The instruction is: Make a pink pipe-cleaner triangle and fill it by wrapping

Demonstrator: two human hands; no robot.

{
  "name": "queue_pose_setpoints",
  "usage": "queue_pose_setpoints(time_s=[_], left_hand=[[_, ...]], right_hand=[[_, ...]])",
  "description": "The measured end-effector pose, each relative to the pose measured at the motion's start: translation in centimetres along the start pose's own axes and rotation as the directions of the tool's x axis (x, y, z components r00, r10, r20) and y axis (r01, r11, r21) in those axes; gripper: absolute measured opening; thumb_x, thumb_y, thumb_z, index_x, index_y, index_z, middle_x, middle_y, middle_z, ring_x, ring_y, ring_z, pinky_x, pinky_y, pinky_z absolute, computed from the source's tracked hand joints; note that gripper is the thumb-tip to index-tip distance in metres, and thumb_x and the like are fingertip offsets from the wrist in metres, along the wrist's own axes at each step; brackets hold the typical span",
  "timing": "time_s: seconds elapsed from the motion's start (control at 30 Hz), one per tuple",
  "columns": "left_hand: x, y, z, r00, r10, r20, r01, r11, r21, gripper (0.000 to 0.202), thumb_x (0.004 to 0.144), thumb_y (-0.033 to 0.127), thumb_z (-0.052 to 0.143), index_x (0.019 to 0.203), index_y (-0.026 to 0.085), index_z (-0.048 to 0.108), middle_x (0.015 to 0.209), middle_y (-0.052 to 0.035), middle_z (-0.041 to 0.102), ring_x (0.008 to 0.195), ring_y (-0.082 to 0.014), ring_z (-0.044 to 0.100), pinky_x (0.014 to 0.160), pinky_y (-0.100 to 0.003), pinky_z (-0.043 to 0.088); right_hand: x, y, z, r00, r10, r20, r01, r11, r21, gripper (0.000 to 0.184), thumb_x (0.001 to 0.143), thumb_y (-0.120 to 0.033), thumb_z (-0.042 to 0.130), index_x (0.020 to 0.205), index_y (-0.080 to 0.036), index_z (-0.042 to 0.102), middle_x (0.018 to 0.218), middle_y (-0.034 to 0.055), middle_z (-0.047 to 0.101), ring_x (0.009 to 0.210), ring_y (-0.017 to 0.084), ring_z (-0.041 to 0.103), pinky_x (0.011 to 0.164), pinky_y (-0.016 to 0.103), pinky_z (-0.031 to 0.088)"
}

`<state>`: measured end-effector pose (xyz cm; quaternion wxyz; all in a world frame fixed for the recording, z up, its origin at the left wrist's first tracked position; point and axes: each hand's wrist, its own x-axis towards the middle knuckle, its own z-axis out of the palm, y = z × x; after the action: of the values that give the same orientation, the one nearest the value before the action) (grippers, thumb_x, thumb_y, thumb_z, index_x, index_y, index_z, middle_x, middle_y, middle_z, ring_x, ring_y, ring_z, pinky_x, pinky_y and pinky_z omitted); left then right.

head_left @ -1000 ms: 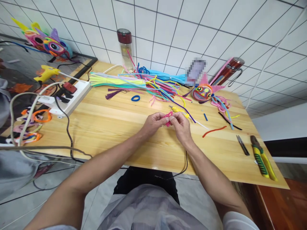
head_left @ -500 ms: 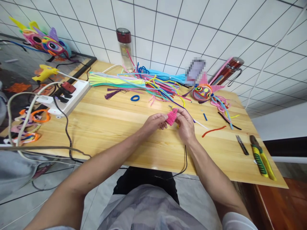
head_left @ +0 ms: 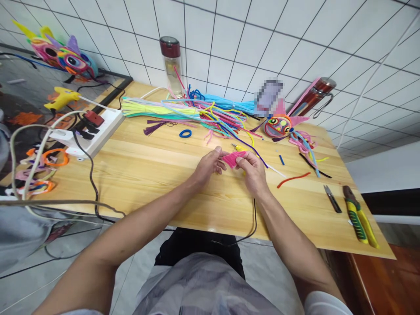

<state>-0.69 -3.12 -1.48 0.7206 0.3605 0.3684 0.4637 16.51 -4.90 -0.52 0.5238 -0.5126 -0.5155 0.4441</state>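
A pink triangular piece (head_left: 231, 160), apparently built from rows of chenille stem, is pinched between the thumb and fingers of my right hand (head_left: 253, 169). At the piece's left corner is my left hand (head_left: 210, 165), its thumb raised and its fingers apart; whether a fingertip touches the piece I cannot tell. Just behind both hands lies a yellow tool with a metal tip (head_left: 238, 148), mostly covered by the piece and my right hand. A red chenille stem (head_left: 293, 180) and a short blue one (head_left: 281, 159) rest to the right.
Bundled chenille stems (head_left: 160, 109) stretch along the back, near a glass bottle (head_left: 173, 72). A decorated mask-like face (head_left: 277, 125) lies back right. Snips (head_left: 332, 199) and pliers (head_left: 359, 214) are at right. A power strip (head_left: 98, 135) and yellow glue gun (head_left: 62, 99) are at left.
My left thumb and fingers have come off the pink piece and spread apart. The piece has turned in my right hand, its narrow end now pointing differently.
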Motion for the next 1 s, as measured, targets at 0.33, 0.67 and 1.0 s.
queue_pose_setpoints(time_s=[0.33, 0.67, 1.0], left_hand=[[-0.31, 0.1, -0.29, 0.994, 0.092, 0.059, -0.103, 0.969, 0.226, 0.049, 0.069, 0.059, 0.092, 0.082, 0.016, 0.075, 0.072, 0.0004, 0.067, 0.064, -0.0102, 0.054, 0.063, -0.025, 0.044], [-0.13, -0.08, -0.51, 0.993, 0.095, 0.064, -0.108, 0.963, 0.247, 0.046, 0.071, 0.058, 0.092, 0.076, 0.016, 0.075, 0.068, -0.0008, 0.066, 0.064, -0.0108, 0.055, 0.064, -0.025, 0.046], [0.22, -0.34, -0.51, 0.99, 0.137, 0.033, -0.139, 0.983, 0.116, 0.05, 0.073, 0.047, 0.092, 0.106, 0.017, 0.069, 0.078, 0.0005, 0.07, 0.064, -0.0105, 0.063, 0.06, -0.023, 0.046]], right_hand=[[-0.08, -0.25, 0.21, 1.0, -0.003, -0.03, 0.001, 0.998, -0.056, 0.025, 0.084, -0.045, 0.079, 0.077, -0.024, 0.067, 0.074, -0.0012, 0.066, 0.07, 0.017, 0.053, 0.069, 0.032, 0.046], [-0.08, -0.25, 0.21, 1.0, 0.005, -0.014, -0.006, 0.996, -0.084, 0.026, 0.084, -0.048, 0.076, 0.078, -0.025, 0.065, 0.073, -0.0009, 0.065, 0.07, 0.017, 0.054, 0.068, 0.033, 0.046], [-0.05, -0.69, 0.36, 0.998, 0.01, -0.066, -0.01, 1.0, -0.004, 0.018, 0.083, -0.041, 0.074, 0.078, -0.025, 0.069, 0.069, -0.0013, 0.066, 0.066, 0.017, 0.055, 0.068, 0.033, 0.047]])
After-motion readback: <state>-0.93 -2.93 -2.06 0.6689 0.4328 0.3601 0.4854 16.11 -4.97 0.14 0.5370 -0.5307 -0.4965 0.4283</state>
